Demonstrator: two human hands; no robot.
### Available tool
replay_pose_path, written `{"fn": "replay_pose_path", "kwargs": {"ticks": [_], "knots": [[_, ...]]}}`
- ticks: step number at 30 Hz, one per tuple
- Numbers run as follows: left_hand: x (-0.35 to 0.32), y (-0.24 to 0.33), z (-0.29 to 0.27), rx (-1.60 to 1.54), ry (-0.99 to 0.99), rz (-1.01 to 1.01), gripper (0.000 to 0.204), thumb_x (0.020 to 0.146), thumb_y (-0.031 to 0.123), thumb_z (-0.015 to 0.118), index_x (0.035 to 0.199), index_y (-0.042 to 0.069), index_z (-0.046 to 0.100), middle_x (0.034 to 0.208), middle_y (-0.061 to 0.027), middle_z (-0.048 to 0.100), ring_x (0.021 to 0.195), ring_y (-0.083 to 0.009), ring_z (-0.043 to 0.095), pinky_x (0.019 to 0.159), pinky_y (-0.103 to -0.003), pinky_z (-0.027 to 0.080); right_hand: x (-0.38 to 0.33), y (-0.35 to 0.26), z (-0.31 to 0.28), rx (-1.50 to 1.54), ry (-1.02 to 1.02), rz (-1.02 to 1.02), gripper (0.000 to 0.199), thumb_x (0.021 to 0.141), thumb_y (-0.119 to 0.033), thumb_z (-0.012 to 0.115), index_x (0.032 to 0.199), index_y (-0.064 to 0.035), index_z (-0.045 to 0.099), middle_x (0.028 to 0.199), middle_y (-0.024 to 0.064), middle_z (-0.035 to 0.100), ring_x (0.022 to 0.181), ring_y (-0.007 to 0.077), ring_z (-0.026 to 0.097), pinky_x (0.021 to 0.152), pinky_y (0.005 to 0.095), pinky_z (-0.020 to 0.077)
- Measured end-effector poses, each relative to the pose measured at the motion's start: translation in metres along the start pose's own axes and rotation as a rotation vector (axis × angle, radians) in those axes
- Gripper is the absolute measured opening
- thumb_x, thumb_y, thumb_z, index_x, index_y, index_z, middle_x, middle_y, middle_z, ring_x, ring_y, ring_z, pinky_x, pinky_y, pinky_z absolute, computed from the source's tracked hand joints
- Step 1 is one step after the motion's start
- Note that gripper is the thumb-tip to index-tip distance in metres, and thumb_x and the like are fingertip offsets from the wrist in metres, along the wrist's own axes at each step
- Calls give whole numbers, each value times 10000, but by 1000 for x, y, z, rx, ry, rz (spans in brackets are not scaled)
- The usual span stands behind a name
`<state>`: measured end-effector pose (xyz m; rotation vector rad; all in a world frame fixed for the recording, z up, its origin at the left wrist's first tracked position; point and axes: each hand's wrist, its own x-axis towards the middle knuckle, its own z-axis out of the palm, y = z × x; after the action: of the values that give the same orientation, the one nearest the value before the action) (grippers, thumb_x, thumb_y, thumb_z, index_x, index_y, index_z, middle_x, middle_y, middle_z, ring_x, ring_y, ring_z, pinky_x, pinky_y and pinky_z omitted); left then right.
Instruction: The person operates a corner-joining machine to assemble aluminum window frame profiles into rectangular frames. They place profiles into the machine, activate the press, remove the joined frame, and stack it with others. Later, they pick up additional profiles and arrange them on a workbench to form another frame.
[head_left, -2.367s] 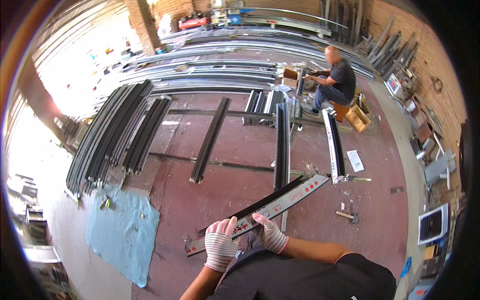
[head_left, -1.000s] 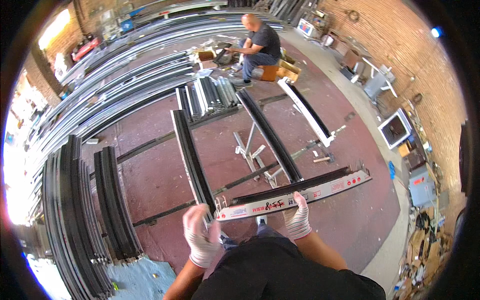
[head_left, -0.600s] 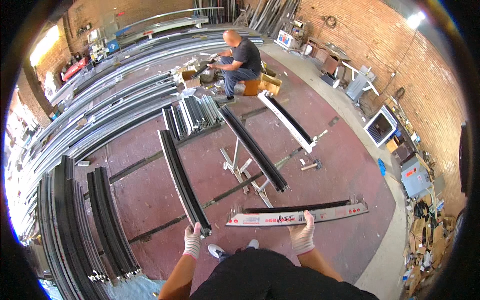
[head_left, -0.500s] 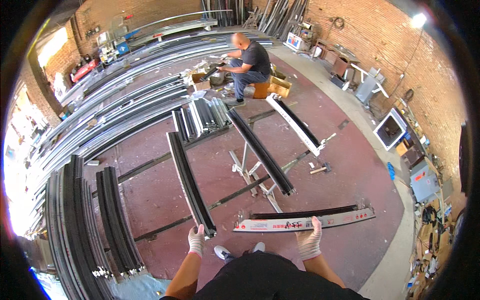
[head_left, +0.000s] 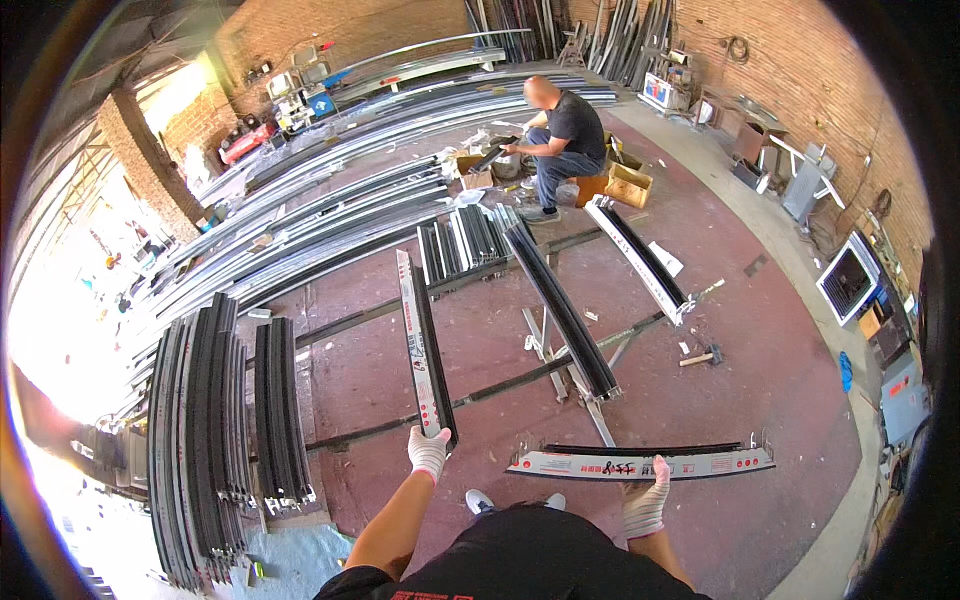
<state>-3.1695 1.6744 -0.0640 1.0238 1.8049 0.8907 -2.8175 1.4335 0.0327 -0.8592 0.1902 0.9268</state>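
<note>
My left hand (head_left: 428, 453), in a striped white glove, is closed on the near end of a long black metal profile (head_left: 420, 350). Its light printed side with red marks now faces up, and its length lies across the dark rails. At the right, my gloved right hand (head_left: 647, 503) grips a second profile (head_left: 600, 464) near its middle. That piece is held crosswise in front of me, black strip on its far edge, printed pale side toward me. The right fingers are partly hidden behind it.
Two more profiles, one black (head_left: 562, 310) and one pale-edged (head_left: 640, 258), lie across the rails (head_left: 480, 388). Stacked black profiles (head_left: 195, 430) stand at left. A hammer (head_left: 702, 357) lies on the red floor. Farther back, a seated co-worker (head_left: 572, 135) handles a dark piece beside cardboard boxes (head_left: 630, 185).
The profile in my left hand has rolled over, so its printed side shows where black showed before. My left hand has shifted round its end. The whole view has swung left.
</note>
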Motion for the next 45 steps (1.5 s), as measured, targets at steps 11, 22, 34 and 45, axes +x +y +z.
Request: {"fn": "replay_pose_path", "kwargs": {"ticks": [11,22,34,45], "knots": [[16,-22,-31,-58,137,34,328,815,-38,838,1018,58,599,897,-50,709,719,-162,626,648,-345,537,15,-1,2,-46,-20,66,344,865,-366,770,1102,-169,619,1036,-5,647,946,176,649,846,370,560],[14,-37,-69,152,-28,40,641,869,468,830,1208,-44,648,1007,-114,750,837,-194,688,735,-354,564,5,25,29,-205,-148,239,384,904,-550,654,1080,-208,637,1007,-28,666,882,166,647,717,347,503],[-8,-55,-108,-7,-189,67,356,964,274,759,1161,-17,701,945,-59,717,784,-112,592,707,-290,506,-7,100,70,-171,-220,470,514,920,-552,612,1178,-108,637,1090,115,676,988,345,667,843,516,556],[12,-71,-144,-275,-237,67,558,963,7,695,1478,-44,486,1283,-99,678,1106,-159,646,1005,-306,507,16,192,50,-213,-7,472,364,852,-415,798,1110,-217,636,1036,-17,675,957,203,653,821,422,540]]}}
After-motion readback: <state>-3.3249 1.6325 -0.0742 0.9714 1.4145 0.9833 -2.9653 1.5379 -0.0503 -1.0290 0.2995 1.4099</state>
